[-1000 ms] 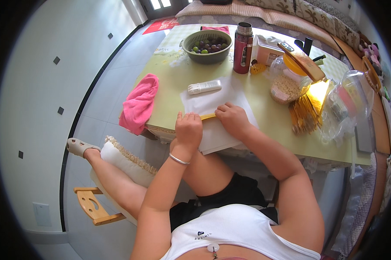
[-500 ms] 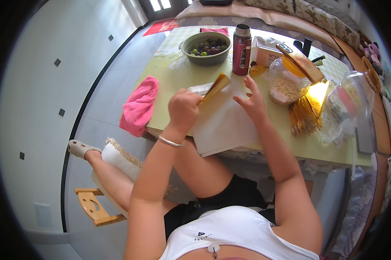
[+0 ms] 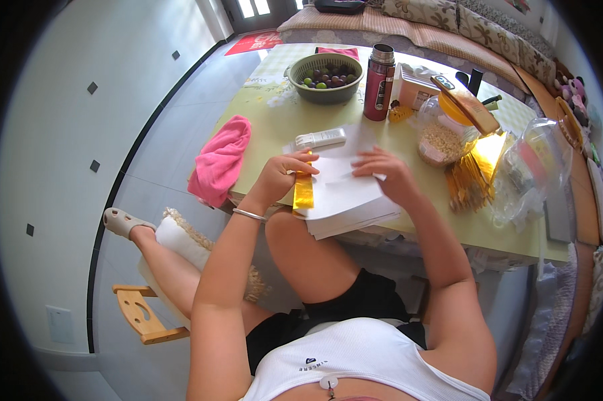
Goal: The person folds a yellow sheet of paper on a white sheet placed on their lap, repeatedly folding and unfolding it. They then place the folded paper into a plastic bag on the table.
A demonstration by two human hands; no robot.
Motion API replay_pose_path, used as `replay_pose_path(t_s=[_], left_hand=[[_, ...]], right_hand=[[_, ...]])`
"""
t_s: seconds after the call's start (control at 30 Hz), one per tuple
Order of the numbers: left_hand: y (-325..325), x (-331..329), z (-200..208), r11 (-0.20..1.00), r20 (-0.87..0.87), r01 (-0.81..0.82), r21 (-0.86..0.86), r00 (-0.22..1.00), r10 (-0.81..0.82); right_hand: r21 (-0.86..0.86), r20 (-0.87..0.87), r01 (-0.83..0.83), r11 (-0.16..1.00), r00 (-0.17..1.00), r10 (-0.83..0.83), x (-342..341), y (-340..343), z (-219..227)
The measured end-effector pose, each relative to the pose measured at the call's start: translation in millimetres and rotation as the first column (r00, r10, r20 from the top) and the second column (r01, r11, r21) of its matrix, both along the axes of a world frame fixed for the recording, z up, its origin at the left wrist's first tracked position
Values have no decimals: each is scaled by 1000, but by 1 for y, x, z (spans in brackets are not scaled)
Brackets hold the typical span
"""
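Note:
Between the fingers of my left hand (image 3: 281,175), closed in a pinch, is a narrow strip of gold foil paper (image 3: 303,192). The strip lies along the left edge of a stack of white paper sheets (image 3: 348,200) at the table's near side. My right hand (image 3: 390,177) is over the right part of the top sheet, fingers stretched out and slightly blurred; whether they touch the paper I cannot tell. Just beyond the paper's middle lies a white oblong tube-like item (image 3: 321,138).
Left lies a pink cloth (image 3: 222,157). Farther back stand a colander (image 3: 325,95) of grapes and an uncapped red thermos (image 3: 379,87). On the right are a clear jar (image 3: 440,142) of pale grains, a phone (image 3: 475,112) over it, a gold foil bundle (image 3: 474,175) and a plastic bag (image 3: 532,167).
My left hand has lowered the gold strip from upright onto the paper's left edge. My right hand has come down from its raised position to the sheet.

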State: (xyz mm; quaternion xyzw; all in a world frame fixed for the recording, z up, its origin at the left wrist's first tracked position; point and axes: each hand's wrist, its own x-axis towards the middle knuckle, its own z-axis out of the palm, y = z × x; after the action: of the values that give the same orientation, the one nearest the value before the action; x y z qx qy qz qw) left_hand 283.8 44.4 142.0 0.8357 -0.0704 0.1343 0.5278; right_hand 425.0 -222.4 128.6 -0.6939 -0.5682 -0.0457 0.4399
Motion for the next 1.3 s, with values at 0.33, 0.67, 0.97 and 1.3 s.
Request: replay_pose_path(t_s=[0.33,0.67,0.97,1.3], left_hand=[[-92,-44,24,827,168,-112,552,986,22],[-79,-65,-16,780,155,-166,603,984,90],[-56,-53,-19,874,17,-89,478,996,92],[-43,-20,-33,815,83,-401,419,911,405]], right_hand=[[-45,621,358,933,741,-255,-82,-10,-4],[-209,300,137,968,951,-69,-78,-21,-20],[-258,-33,-128,958,992,123,-24,-23,-11],[-274,-388,158,949,885,-259,8,7,-19]])
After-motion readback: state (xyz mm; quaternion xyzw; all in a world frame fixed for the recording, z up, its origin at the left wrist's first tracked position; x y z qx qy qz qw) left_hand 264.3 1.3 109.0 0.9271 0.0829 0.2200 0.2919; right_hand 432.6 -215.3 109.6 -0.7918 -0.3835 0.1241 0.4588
